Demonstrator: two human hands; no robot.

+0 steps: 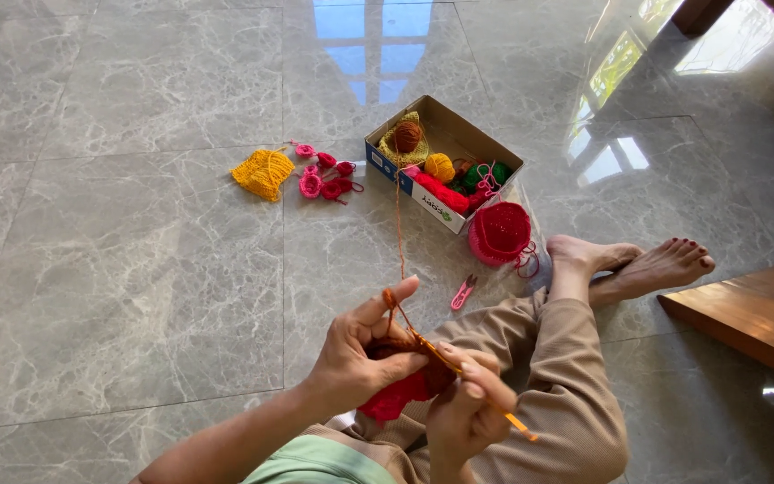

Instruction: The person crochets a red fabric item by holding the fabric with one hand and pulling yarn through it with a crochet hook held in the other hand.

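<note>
red crochet piece | between both hands | hook in right

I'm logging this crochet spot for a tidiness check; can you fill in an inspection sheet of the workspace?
Surface: grey marble floor, glossy, window reflections.
Job's things: red crochet piece in left hand; orange crochet hook in right hand; orange yarn strand runs to the brown ball in the cardboard box.
Clutter: yellow knit piece, pink crochet bits, red crochet cup, pink snips.
Grip: both hands closed on work.
Cables: nothing seen.
Surroundings: wooden step, bare feet.
</note>
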